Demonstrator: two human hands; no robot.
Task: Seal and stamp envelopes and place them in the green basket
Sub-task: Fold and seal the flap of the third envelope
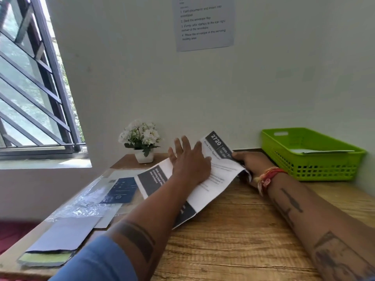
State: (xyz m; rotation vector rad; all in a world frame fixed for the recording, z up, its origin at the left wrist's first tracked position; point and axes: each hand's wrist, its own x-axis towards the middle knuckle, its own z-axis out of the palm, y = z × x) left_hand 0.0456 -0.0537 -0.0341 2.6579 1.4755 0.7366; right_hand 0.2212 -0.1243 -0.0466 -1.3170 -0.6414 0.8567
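Now — one printed sheet [213,179] | left hand [190,163] flat, fingers apart | right hand [253,163] fingers clamped on sheet | one green basket [316,159]

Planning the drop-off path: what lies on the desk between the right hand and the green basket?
Head view: only bare wooden desk separates the right hand, gripping the printed sheet, from the green basket.

The wooden table [233,240] carries a green basket [316,167] at the far right, a white flower pot [144,157] by the wall, plastic-wrapped envelopes [85,201] at left, and a printed sheet [203,191].
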